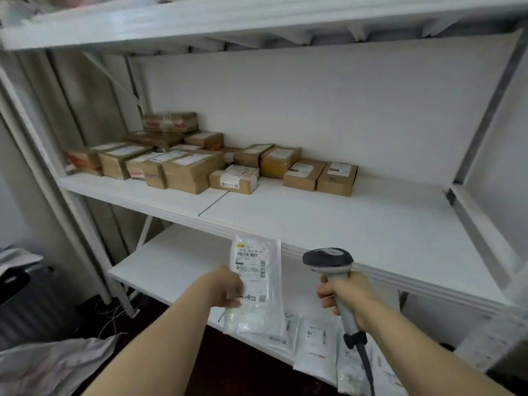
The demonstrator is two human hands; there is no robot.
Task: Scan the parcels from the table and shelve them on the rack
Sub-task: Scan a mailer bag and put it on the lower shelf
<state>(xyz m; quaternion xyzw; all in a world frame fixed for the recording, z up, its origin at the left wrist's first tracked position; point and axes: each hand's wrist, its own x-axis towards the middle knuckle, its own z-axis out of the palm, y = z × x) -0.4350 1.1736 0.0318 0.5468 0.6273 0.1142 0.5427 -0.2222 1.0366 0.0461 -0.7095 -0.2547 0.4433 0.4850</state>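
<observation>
My left hand [225, 288] pinches a flat white plastic parcel [257, 284] by its left edge and holds it upright, label and barcode facing me. My right hand [343, 298] grips the handle of a grey barcode scanner [328, 261], whose head sits just right of the parcel at label height. Both are in front of the white rack [314, 218], between its middle shelf and lower shelf. Several brown cardboard parcels [185, 167] stand on the left part of the middle shelf.
Several flat white bag parcels [314, 344] lie on the lower shelf [171, 261] under my right hand. The scanner's cable [367, 367] hangs down past them. A grey plastic bag [48, 364] lies at bottom left. A dark bin [17, 295] stands at the left.
</observation>
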